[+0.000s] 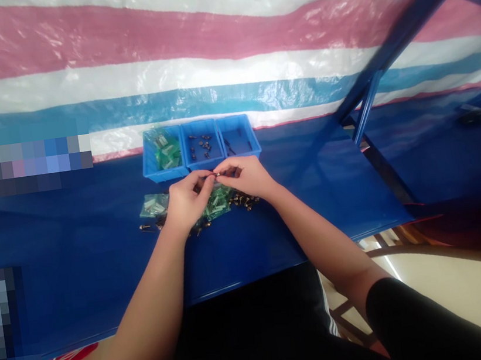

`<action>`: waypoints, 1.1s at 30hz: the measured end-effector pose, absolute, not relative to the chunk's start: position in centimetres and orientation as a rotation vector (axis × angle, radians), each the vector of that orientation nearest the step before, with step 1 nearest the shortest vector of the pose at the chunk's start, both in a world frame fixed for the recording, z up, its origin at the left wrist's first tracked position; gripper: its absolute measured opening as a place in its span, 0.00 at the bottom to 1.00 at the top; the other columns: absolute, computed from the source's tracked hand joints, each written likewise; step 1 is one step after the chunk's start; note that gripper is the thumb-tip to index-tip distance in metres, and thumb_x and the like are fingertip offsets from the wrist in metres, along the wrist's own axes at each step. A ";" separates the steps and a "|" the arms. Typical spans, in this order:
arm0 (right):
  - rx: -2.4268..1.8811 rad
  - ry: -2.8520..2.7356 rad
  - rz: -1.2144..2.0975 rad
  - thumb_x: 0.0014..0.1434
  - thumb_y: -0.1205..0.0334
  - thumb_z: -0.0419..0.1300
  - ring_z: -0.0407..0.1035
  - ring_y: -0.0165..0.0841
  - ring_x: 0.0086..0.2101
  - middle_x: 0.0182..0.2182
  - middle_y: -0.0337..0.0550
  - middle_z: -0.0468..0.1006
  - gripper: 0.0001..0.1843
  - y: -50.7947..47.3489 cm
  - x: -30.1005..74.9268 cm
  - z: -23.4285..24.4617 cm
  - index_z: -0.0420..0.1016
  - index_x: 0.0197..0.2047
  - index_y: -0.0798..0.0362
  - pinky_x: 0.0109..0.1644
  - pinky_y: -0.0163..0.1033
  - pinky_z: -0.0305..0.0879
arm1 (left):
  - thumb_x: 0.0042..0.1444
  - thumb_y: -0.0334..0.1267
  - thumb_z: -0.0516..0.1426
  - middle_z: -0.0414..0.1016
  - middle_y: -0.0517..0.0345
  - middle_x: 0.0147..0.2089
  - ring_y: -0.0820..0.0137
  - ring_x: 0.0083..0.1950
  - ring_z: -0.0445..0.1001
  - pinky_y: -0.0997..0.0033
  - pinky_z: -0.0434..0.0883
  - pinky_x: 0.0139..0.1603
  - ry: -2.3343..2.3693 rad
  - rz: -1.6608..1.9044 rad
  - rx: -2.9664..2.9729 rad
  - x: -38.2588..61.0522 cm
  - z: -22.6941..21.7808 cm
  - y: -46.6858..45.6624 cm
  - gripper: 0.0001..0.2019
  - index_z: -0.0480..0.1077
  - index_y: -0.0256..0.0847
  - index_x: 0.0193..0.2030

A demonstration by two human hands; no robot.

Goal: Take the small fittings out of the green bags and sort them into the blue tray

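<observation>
My left hand [187, 199] and my right hand [242, 177] meet over the blue table [79, 266], fingertips pinched together on a small metal part [217, 175] held between them. Under the hands lies a heap of small dark and brass parts [245, 201] and a green packet [217, 202]. Another green packet [154, 205] lies to the left of my left hand. Behind the hands stand three blue bins in a row: the left bin [153, 171] holds green packets, the middle bin [205, 162] holds several small dark parts, the right bin [255, 142] holds a few dark pieces.
A striped red, white and blue tarp [205, 49] hangs behind the table. A blue metal frame strut [383, 55] slants down at the right. The table's front edge runs close to my body, with floor [458, 287] and a wooden chair part to the right.
</observation>
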State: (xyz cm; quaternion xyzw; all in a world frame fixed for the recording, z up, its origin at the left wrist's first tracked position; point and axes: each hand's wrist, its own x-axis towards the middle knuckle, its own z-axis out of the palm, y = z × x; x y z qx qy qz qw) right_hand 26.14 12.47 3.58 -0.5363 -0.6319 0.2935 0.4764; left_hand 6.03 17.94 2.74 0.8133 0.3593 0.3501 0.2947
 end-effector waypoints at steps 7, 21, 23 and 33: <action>-1.268 -1.549 0.712 0.61 0.56 0.68 0.76 0.31 0.35 0.39 0.44 0.85 0.12 12.6 26.2 3.1 0.85 0.45 0.53 0.42 0.38 0.74 | 0.66 0.46 0.60 0.70 0.64 0.26 0.75 0.26 0.65 0.74 0.65 0.32 0.937 0.958 2.179 6.1 2.7 17.9 0.14 0.80 0.39 0.47; -1.281 -1.527 0.725 0.60 0.57 0.69 0.75 0.31 0.34 0.39 0.44 0.85 0.13 12.7 26.2 3.1 0.85 0.45 0.53 0.41 0.38 0.74 | 0.66 0.46 0.60 0.73 0.63 0.27 0.75 0.27 0.68 0.74 0.66 0.32 0.936 0.940 2.189 6.0 2.8 17.9 0.13 0.80 0.40 0.48; -1.278 -1.529 0.718 0.59 0.57 0.69 0.75 0.30 0.33 0.38 0.44 0.85 0.12 12.7 26.2 3.1 0.86 0.45 0.54 0.41 0.38 0.73 | 0.67 0.46 0.59 0.75 0.61 0.29 0.74 0.28 0.69 0.74 0.66 0.32 0.934 0.931 2.189 6.0 2.8 17.9 0.13 0.81 0.40 0.47; -1.277 -1.533 0.728 0.59 0.55 0.70 0.75 0.31 0.34 0.40 0.44 0.86 0.14 12.7 26.3 3.0 0.85 0.45 0.53 0.41 0.39 0.74 | 0.67 0.46 0.60 0.72 0.63 0.27 0.75 0.26 0.66 0.74 0.64 0.30 0.900 0.951 2.157 6.0 2.6 18.0 0.13 0.80 0.40 0.46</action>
